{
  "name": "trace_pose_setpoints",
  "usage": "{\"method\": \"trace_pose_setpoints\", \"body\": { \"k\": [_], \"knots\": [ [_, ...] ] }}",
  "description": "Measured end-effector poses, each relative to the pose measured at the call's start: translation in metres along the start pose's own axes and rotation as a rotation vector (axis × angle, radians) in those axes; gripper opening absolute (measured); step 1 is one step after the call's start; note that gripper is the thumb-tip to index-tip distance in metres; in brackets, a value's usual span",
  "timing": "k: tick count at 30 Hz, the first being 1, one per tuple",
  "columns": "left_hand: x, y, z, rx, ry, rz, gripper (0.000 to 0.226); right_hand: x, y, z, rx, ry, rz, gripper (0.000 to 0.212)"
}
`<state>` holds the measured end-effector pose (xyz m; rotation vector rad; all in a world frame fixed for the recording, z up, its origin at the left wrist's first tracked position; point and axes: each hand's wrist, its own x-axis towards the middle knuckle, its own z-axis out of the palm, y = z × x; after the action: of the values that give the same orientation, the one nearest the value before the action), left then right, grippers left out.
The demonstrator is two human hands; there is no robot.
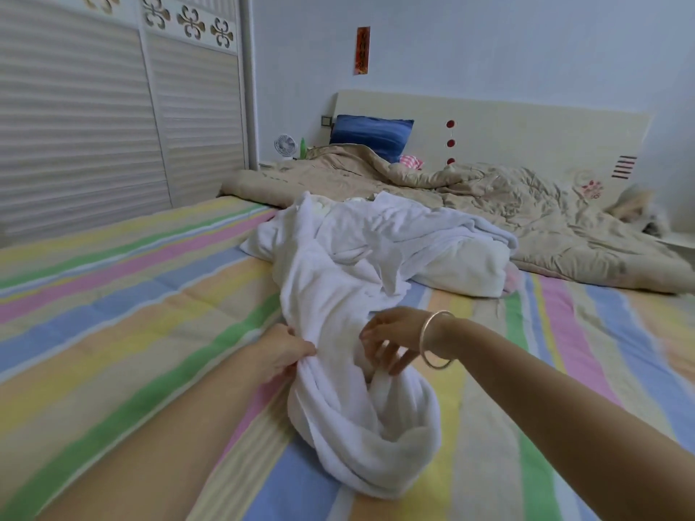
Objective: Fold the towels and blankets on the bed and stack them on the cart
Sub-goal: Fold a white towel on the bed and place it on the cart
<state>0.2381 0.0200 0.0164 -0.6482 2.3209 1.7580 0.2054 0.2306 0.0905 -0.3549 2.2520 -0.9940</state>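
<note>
White terry is the matter in hand: a white towel (pixel 338 426) lies twisted like a rope on the striped bed (pixel 113 332), its near end looped close to the near edge, its far end running up toward the middle. The left hand (pixel 284 351) has its grip closed on a bunch of the towel's left side, fingers and thumb curled round the cloth. The right hand (pixel 391 344), a bangle (pixel 438 340) on its wrist, hangs over the twist with fingers curled down into the folds; whether that grip has caught cloth or only touches it I cannot tell. The step looks to be untangling, so the sound way is to hunt out a hem or corner for each hand, lift and shake the twist loose, then spread it flat on the bare stripes toward the left edge before making any fold; a towel folded twisted would stack lumpy. Farther on, the towel runs into a white heap (pixel 413 238) in the middle of the bed, and how many pieces it holds, or where this towel ends, is hard to make out. Beyond, a beige quilt (pixel 489 204) lies crumpled across the head end, partly covering a blue pillow (pixel 370 135) against the headboard (pixel 526 129). The cart is nowhere in view, and both arms are cut off by the bottom of the view.
</note>
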Motion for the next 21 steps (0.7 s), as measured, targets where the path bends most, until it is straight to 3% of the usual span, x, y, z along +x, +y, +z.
{"method": "trace_pose_setpoints", "body": {
  "k": [3,5,8,11,16,21],
  "knots": [
    [-0.024,0.006,-0.014,0.076,0.005,0.032,0.036,0.009,0.001,0.009,-0.001,0.269,-0.063,0.019],
    [-0.041,0.009,-0.021,0.137,-0.018,0.093,0.02,0.016,-0.007,0.018,0.02,0.346,-0.046,0.035],
    [-0.064,0.007,-0.029,0.172,-0.184,0.268,0.027,0.026,-0.024,0.033,0.02,0.395,0.117,0.077],
    [-0.082,-0.001,-0.027,0.222,-0.392,0.39,0.03,0.031,-0.037,0.049,0.09,0.424,0.238,0.095],
    [-0.103,-0.017,-0.039,0.203,-0.495,0.342,0.016,0.02,-0.037,0.06,-0.074,0.477,0.2,0.05],
    [-0.115,-0.038,-0.033,0.014,-0.455,0.245,0.019,-0.008,-0.002,0.058,0.04,0.613,0.113,0.047]
  ]
}}
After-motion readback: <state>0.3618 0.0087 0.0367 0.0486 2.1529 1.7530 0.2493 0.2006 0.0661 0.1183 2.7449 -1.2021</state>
